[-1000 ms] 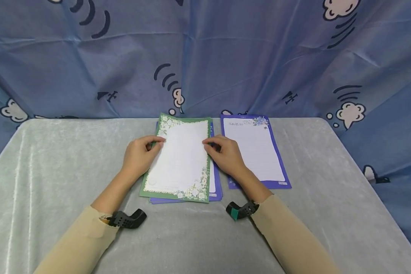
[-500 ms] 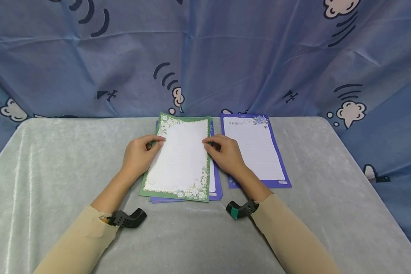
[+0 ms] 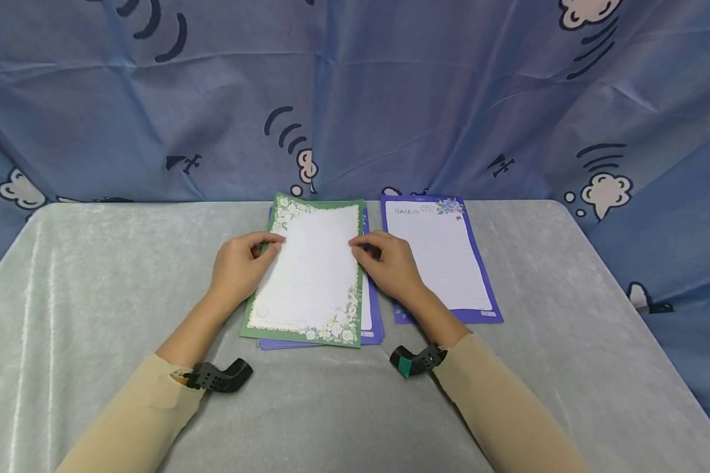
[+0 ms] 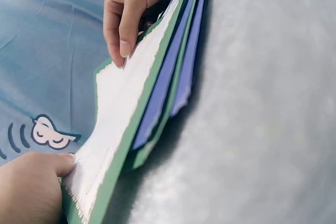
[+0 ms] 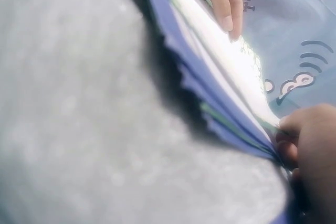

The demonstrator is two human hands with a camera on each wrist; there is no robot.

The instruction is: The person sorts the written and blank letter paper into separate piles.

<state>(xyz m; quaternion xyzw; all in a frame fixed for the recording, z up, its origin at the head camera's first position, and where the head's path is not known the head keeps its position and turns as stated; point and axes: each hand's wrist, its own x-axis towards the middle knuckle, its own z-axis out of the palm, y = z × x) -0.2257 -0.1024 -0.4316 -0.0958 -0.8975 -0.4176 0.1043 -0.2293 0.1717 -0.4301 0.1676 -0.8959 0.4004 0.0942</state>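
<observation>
A sheet of letter paper (image 3: 310, 276) with a green floral border lies on top of a loose stack in the head view. My left hand (image 3: 239, 266) pinches its left edge, thumb on the white face. On the opposite edge, my right hand (image 3: 390, 263) pinches the paper the same way. Purple-bordered sheets (image 3: 376, 322) stick out below and to the right. In the left wrist view, purple sheets (image 4: 163, 95) and another green one show fanned beneath the top page. My left thumb (image 4: 65, 164) presses on the paper there.
Right of the stack lies a purple-bordered lined sheet (image 3: 440, 263) with handwriting at its top and blue flowers in a corner; my right wrist overlaps it. A pale grey cloth covers the table (image 3: 124, 263). Behind its far edge hangs a blue patterned curtain (image 3: 390, 98).
</observation>
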